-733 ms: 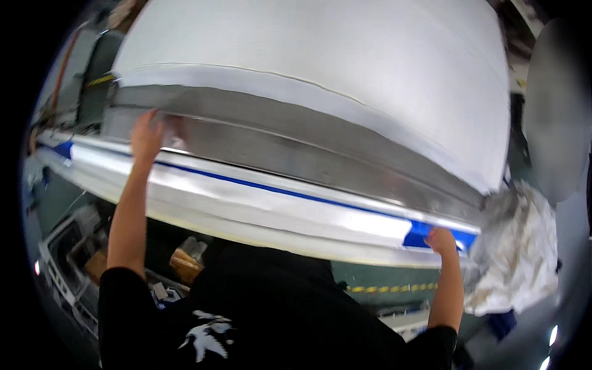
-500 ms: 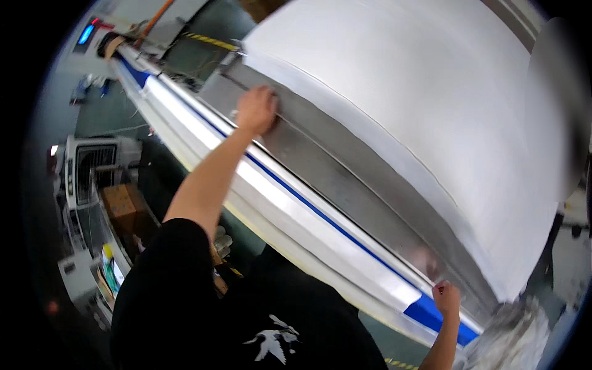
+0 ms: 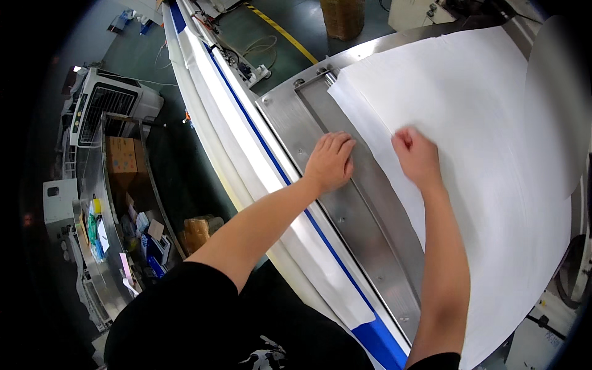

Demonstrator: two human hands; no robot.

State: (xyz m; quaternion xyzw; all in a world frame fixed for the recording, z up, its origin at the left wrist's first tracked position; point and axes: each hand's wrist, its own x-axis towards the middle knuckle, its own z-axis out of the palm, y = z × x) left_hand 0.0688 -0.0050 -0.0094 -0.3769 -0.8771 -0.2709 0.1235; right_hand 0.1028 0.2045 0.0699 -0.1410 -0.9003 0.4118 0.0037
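My left hand (image 3: pixel 333 161) is over the long grey metal plate (image 3: pixel 361 213), back upward, with loosely bent fingers slightly apart. I see nothing held in it. To its right, my right hand (image 3: pixel 417 157) is closed in a loose fist over the white sheet (image 3: pixel 499 203), near the sheet's left edge. No object shows in that fist. The wide sheet spreads across the right side, and its edge overlaps the metal plate.
A long white fabric-covered rail with a blue stripe (image 3: pixel 280 166) runs between my body and the plate. A metal cart (image 3: pixel 161 203) holding boxes and loose items stands left, near a white air cooler (image 3: pixel 114 105). A brown carton (image 3: pixel 343 18) is at the back.
My right hand has moved from the plate's lower right end up over the sheet. My left hand sits farther right in the picture. The view has turned, and more of the far floor shows.
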